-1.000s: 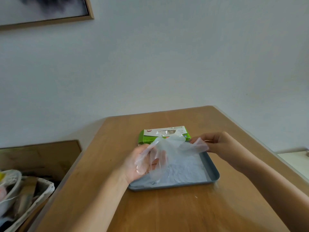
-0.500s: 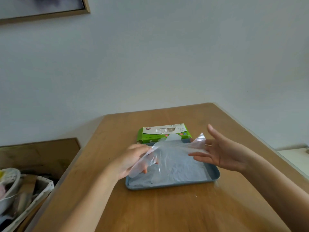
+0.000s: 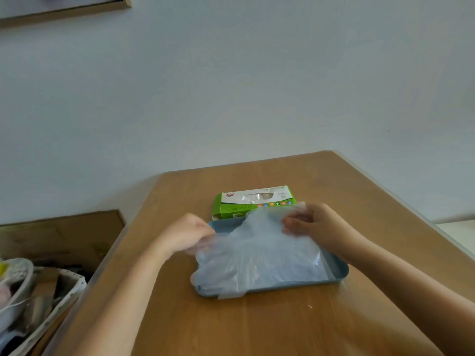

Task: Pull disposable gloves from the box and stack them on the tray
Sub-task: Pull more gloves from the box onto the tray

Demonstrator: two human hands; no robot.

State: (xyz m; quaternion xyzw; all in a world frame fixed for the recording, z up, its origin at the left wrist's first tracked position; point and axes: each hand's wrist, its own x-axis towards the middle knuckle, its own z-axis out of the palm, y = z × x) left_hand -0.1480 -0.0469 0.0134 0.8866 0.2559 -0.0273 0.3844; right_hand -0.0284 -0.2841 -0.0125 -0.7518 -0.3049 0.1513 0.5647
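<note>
Hands, two. Left hand (image 3: 189,233): fingers curled, pinching the left edge of a clear glove (image 3: 259,250). Right hand (image 3: 314,226): fingertips closed on the glove's far right edge.

Glove: spread between both grips, low over the tray. Film layers lie beneath it, number not countable.

Tray (image 3: 340,271), one, blue: directly under both grips, with film overhanging its near rim.

Box (image 3: 253,202), one, green: just beyond the grips, beside the tray's far rim.

Table (image 3: 257,327), one: wood surface runs on nearer than the grips and to their right. Its left edge lies just outside the left forearm, with a basket (image 3: 59,291) past it.
</note>
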